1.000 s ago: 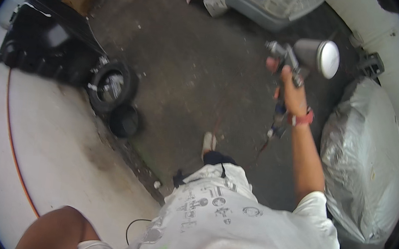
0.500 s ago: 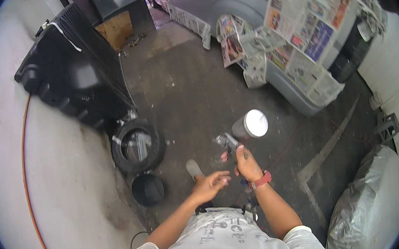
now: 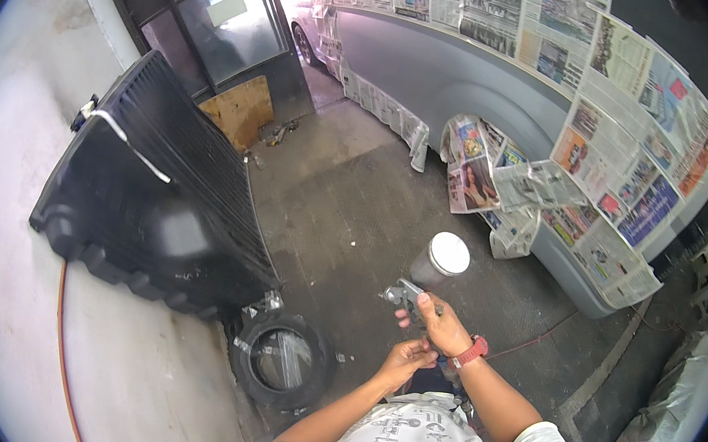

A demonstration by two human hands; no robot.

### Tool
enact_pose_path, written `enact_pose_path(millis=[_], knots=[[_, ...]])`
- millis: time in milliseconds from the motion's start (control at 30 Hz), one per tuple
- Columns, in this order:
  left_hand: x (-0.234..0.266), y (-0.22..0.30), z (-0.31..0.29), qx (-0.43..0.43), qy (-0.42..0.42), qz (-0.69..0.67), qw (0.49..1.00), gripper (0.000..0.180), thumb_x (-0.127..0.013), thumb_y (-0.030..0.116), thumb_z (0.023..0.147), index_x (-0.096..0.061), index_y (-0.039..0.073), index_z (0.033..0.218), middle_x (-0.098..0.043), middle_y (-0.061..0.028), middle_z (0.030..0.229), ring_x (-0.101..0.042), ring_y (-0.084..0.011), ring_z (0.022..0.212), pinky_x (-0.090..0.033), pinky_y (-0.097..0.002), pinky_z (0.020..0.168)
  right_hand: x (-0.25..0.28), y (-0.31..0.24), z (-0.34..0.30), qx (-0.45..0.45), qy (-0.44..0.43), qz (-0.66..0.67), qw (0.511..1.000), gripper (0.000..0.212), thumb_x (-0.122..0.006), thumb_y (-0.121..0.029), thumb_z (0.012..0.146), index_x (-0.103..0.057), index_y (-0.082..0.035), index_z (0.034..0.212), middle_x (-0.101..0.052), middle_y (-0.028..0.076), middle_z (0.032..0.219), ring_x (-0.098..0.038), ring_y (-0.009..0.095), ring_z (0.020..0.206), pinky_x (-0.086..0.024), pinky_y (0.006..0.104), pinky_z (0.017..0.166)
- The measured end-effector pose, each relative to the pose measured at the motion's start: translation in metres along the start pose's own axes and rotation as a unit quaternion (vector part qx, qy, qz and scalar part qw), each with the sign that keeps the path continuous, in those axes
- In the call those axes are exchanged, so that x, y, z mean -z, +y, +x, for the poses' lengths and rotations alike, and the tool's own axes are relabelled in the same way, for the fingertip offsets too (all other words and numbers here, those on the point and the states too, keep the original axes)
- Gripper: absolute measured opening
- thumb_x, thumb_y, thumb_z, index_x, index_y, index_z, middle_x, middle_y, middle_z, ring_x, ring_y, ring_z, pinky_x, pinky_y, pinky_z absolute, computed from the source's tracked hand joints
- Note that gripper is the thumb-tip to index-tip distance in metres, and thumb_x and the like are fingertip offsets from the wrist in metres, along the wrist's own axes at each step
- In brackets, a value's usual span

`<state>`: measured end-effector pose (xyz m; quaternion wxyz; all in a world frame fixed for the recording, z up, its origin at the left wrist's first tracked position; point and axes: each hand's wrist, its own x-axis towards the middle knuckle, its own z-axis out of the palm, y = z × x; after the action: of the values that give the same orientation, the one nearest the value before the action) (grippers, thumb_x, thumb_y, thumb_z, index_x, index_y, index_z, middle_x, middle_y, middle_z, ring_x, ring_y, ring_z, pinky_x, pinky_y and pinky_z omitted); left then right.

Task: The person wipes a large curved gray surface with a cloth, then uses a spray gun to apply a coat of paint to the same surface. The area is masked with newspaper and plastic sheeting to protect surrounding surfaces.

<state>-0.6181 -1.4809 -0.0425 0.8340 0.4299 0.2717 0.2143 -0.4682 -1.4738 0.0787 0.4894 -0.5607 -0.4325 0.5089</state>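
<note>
My right hand (image 3: 445, 325) is wrapped round the grip of a metal spray gun (image 3: 405, 295). A cup (image 3: 428, 269) with a white round top (image 3: 449, 253) sits just beyond the gun, seemingly joined to it. Just below the right palm, my left hand (image 3: 408, 361) has its fingers bent and drawn together near the bottom of the grip. What they pinch, if anything, is hidden. A red band (image 3: 475, 352) circles my right wrist.
A grey vehicle body (image 3: 413, 72) partly masked with newspaper (image 3: 628, 155) stands ahead. At left, a black ribbed plastic liner (image 3: 165, 210) leans near a tyre (image 3: 240, 364). A red hose (image 3: 536, 338) crosses the floor; a plastic-covered object (image 3: 670, 418) lies right.
The view has tilted up and shows more of the vehicle. My left hand has come up to the lower end of the spray gun, its fingers closing. The right hand keeps its grip.
</note>
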Motion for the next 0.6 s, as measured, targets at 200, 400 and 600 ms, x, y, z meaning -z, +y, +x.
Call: enact_pose_path(millis=[200,400,600], knots=[[0.068,0.067,0.108,-0.010,0.060,0.007,0.998,0.010,-0.069,0.007,0.099,-0.068,0.001,0.108,-0.070,-0.0027,0.106,-0.068,-0.0104,0.092,-0.060,-0.0289,0.085,0.017,-0.009,0.157,-0.043,-0.048,0.019,0.998,0.067,-0.046,-0.057,0.106,-0.061,0.005,0.126,-0.074,0.011,0.098,-0.067,0.013,0.085,-0.054,0.0255,0.061],[0.121,0.149,0.213,-0.060,0.136,-0.013,0.989,0.005,-0.069,0.007,0.099,-0.071,0.003,0.102,-0.072,-0.0026,0.099,-0.069,-0.0110,0.091,-0.061,-0.0304,0.085,0.030,-0.057,0.314,-0.076,-0.101,0.025,0.992,0.059,-0.050,-0.052,0.107,-0.062,0.004,0.122,-0.074,0.011,0.097,-0.069,0.015,0.091,-0.056,0.0297,0.080],[0.182,0.217,0.290,-0.079,0.154,-0.019,0.985,0.008,-0.071,0.011,0.099,-0.069,0.005,0.104,-0.070,-0.0006,0.104,-0.069,-0.0128,0.099,-0.059,-0.0327,0.089,0.021,-0.068,0.445,0.013,-0.130,0.006,0.991,0.065,-0.044,-0.056,0.107,-0.060,0.005,0.126,-0.072,0.010,0.092,-0.064,0.011,0.073,-0.051,0.0251,0.050]])
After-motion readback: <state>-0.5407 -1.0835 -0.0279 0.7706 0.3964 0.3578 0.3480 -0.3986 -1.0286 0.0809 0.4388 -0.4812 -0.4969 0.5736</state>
